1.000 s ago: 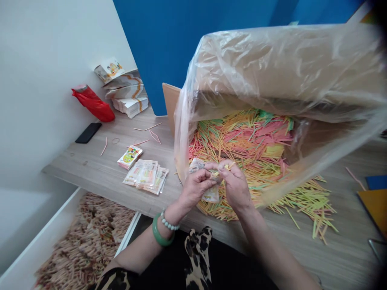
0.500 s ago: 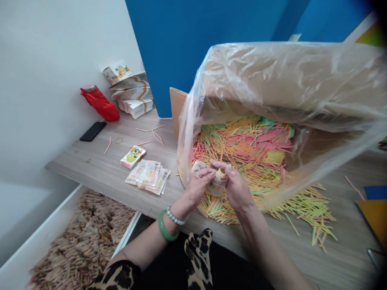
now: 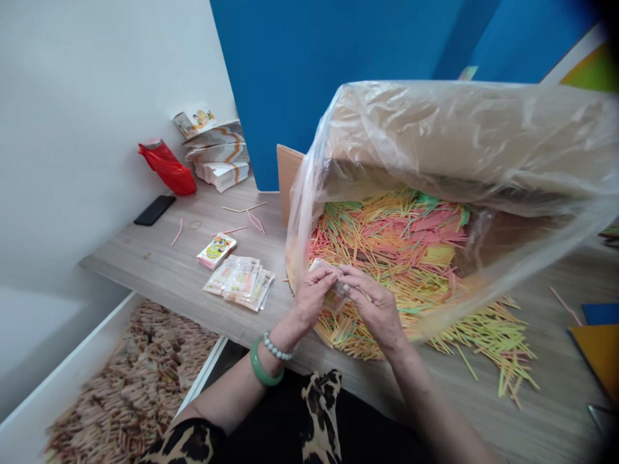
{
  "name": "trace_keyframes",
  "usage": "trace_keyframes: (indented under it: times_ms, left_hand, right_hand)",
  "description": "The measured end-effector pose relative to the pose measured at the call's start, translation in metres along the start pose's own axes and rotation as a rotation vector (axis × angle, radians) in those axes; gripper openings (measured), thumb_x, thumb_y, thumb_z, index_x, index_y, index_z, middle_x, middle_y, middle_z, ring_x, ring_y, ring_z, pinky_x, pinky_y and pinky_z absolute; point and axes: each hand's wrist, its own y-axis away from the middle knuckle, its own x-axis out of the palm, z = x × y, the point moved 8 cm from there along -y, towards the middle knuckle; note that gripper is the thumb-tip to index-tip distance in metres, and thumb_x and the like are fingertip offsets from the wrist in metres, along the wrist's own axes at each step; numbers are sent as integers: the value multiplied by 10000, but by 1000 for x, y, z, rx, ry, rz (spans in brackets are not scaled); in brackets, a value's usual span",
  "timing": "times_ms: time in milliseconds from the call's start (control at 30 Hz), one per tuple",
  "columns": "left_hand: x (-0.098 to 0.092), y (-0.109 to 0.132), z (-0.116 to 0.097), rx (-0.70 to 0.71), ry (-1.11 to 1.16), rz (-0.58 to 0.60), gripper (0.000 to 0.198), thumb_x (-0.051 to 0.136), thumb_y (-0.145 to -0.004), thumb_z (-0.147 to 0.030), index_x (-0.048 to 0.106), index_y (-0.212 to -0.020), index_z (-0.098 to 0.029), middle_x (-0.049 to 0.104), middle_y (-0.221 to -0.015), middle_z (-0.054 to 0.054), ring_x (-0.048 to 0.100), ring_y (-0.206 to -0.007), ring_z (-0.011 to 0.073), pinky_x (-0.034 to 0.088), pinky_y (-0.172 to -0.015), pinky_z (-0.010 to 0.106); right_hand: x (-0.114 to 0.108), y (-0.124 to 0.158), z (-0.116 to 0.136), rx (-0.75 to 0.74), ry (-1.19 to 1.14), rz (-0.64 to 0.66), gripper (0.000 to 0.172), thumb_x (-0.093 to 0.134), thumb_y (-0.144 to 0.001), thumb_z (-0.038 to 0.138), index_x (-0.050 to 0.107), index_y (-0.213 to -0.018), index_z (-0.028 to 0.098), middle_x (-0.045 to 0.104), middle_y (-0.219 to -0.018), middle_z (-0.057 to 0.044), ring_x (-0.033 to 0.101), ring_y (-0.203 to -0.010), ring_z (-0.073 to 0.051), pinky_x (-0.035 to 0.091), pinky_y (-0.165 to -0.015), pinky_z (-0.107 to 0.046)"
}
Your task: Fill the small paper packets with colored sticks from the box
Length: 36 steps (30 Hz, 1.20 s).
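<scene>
Over the front of a heap of thin coloured straw-like sticks [image 3: 387,248], both hands meet at a small clear plastic packet [image 3: 333,301] with print on it. My left hand [image 3: 310,298] pinches its edge between thumb and fingertips. On the other side, my right hand [image 3: 376,308] is closed on the packet, fingertips close to the left ones. The fingers cover what lies inside it. Left of the hands are several flat filled packets [image 3: 236,278] in an overlapping pile, beside a stack of printed cards [image 3: 216,249].
A cardboard box [image 3: 289,171] lined with a clear plastic bag [image 3: 411,122] holds the sticks, which spill rightward. A phone [image 3: 155,211], a red-wrapped item [image 3: 169,169] and stacked white packaging [image 3: 222,174] stand at left. Below, an open drawer [image 3: 68,377] is full of small bundles.
My right hand has turned over the packet, its fingers now reaching to the left fingertips. The pale bunched end seen between the hands is now covered. The view has shifted slightly.
</scene>
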Motion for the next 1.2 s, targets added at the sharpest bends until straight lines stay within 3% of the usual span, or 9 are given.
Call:
trace_keyframes:
  times_ms: [167, 300, 533, 667, 800, 900, 967, 1100, 1200]
  left_hand:
    - [-7, 4, -2, -28, 36, -27, 276, 747, -786, -435, 719, -814, -162, 621, -784, 10, 520, -735, 136, 417, -720, 272]
    - [-9, 9, -11, -23, 93, -42, 311, 767, -770, -459, 707, -818, -158, 644, -797, 21, 553, -763, 147, 440, -747, 288]
    - [-12, 28, -38, 0, -31, 72, 356, 801, -743, -478, 776, -880, -150, 699, -924, 79, 615, -904, 203, 470, -895, 355]
    - [-34, 46, -52, 83, -212, 47, 337, 744, -800, -497, 798, -798, -165, 692, -939, 95, 617, -959, 219, 462, -942, 359]
    - [-83, 50, -58, 29, -314, -51, 308, 737, -801, -480, 773, -758, -177, 692, -1003, 83, 608, -928, 207, 466, -883, 333]
    - [-133, 38, -69, 111, -602, -236, 357, 650, -867, -470, 690, -660, -181, 597, -703, 29, 536, -734, 178, 428, -731, 302]
    - [-156, 28, -74, 180, -977, -372, 379, 543, -943, -403, 656, -653, -188, 593, -729, 40, 534, -751, 190, 401, -729, 311]
    - [-169, 14, -60, 106, -1662, -485, 334, 434, -1001, -325, 724, -946, -170, 663, -948, 129, 584, -868, 260, 383, -773, 366]
    - [-169, 13, -54, 66, -1871, -526, 400, 419, -1009, -370, 657, -1237, -144, 661, -1016, 166, 599, -916, 308, 389, -776, 393]
  right_hand:
    - [2, 0, -4, 68, -85, -55, 243, 676, -852, 370, 731, -1066, 268, 743, -1137, -53, 673, -1069, -236, 510, -981, -419]
    - [17, 1, -24, 227, -71, 74, 174, 731, -767, 386, 695, -742, 218, 692, -745, -6, 623, -749, -193, 515, -773, -354]
    - [38, 7, -27, 264, -179, 183, 229, 765, -746, 447, 710, -698, 231, 683, -736, -5, 597, -754, -203, 497, -724, -342]
    - [75, 21, -17, 254, -159, 317, 218, 707, -791, 453, 724, -797, 236, 713, -808, -16, 627, -805, -228, 506, -746, -359]
    - [96, 36, -12, 189, 62, 465, 155, 636, -811, 330, 705, -920, 243, 709, -837, -8, 642, -807, -219, 489, -789, -357]
    - [71, 31, -19, 186, 314, 337, 161, 542, -858, 311, 663, -935, 237, 696, -871, -23, 637, -821, -216, 472, -789, -350]
    - [45, 24, -27, 250, 549, 187, 190, 485, -903, 338, 639, -923, 230, 697, -932, -52, 640, -882, -238, 460, -783, -357]
    - [36, 8, -38, 322, 1035, 180, 348, 422, -970, 441, 645, -978, 174, 701, -1029, -161, 651, -978, -310, 451, -784, -394]
    - [53, -1, -43, 262, 1193, 230, 428, 494, -945, 480, 658, -1066, 104, 698, -1068, -224, 654, -1008, -341, 449, -810, -407]
